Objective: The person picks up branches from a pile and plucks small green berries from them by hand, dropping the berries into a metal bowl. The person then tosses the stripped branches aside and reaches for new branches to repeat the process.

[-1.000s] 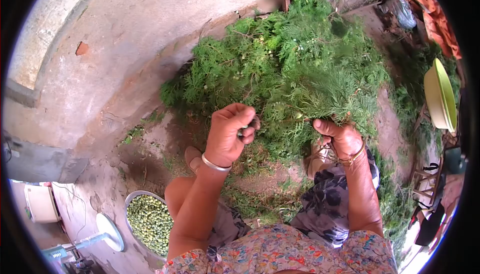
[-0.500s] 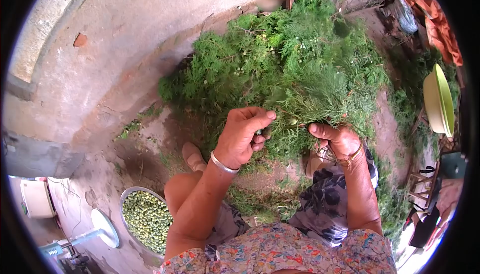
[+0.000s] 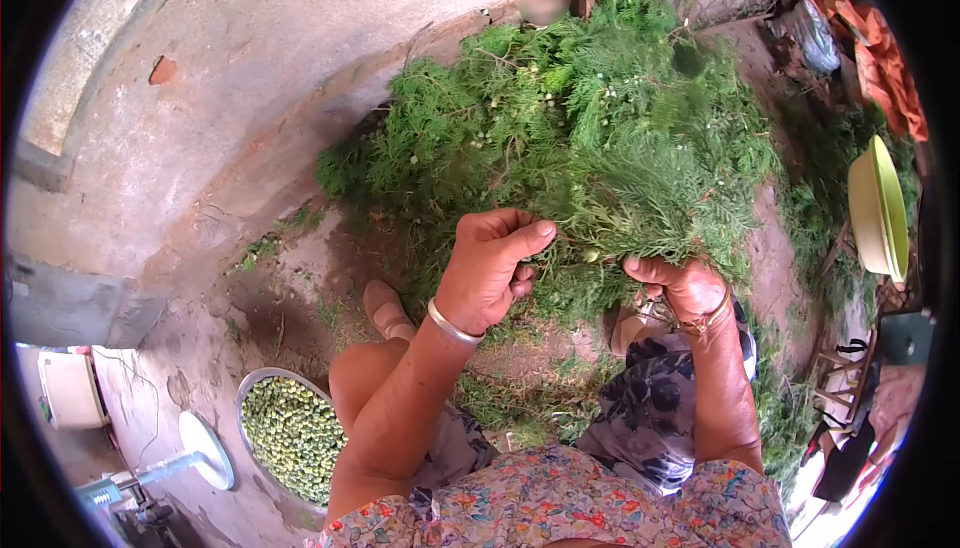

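Note:
My right hand (image 3: 682,286) is closed round the stem end of a leafy evergreen branch (image 3: 655,210), thumb on top. Its feathery sprays fan out away from me. My left hand (image 3: 490,270), with a silver bangle at the wrist, is closed, thumb against curled fingers, at the left edge of the held branch. What lies inside those fingers is hidden. A small pale green cone (image 3: 590,256) shows on the branch between my two hands. Beyond them a large heap of cut evergreen branches (image 3: 470,113), dotted with small cones, lies on the ground.
A metal basin (image 3: 246,410) full of small green cones stands at my lower left, beside a pale fan-like stand (image 3: 207,451). A wall (image 3: 300,38) runs along the upper left. At right are a yellow-green tub (image 3: 872,213), an orange cloth (image 3: 880,68) and a wooden stool (image 3: 840,378).
My hands have barely shifted. Small dark green bits seen under my left fingers before are no longer visible there. The held sprays have moved slightly.

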{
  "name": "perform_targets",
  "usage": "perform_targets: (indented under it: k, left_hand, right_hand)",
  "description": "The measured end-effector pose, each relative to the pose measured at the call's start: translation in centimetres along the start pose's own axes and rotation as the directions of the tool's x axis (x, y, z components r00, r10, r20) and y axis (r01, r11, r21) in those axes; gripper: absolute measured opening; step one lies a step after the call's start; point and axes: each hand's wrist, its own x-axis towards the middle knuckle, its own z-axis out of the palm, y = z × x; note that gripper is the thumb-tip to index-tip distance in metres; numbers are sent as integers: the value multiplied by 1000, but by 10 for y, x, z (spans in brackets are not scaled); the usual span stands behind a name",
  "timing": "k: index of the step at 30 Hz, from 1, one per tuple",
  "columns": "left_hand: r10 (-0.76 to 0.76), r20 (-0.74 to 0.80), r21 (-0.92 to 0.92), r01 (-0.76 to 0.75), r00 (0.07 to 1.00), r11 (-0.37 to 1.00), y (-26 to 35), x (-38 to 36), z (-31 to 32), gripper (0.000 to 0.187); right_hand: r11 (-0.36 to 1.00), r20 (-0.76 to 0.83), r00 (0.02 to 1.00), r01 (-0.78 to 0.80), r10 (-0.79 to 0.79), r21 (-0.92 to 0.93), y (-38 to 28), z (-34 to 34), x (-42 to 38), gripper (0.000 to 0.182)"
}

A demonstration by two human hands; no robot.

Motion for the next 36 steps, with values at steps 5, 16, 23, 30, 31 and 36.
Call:
perform_targets:
  k: [5,16,23,30,31,36]
  left_hand:
    - [196,-199,-32,-206,960,978,9,7,-22,19]
    - [64,153,-388,0,986,922,4,12,-45,27]
    - [102,62,-162,-91,993,983,5,7,-19,12]
    - [119,164,-178,-89,979,980,0,4,-6,14]
    - [118,165,-180,-88,979,980,0,5,-8,14]
    - [179,202,20,-187,963,982,9,3,-9,32]
  right_hand:
    - [981,-222,975,55,-13,185,7,-5,-6,24]
    - [936,-14,986,162,-166,313,9,-19,-8,15]
    - [930,-30,978,206,-206,306,7,-17,-12,21]
    - [945,21,995,89,-101,316,9,-15,-9,21]
    - [949,14,995,87,-96,304,9,-14,-8,19]
    - [964,64,998,-7,-10,265,1,-11,-11,14]
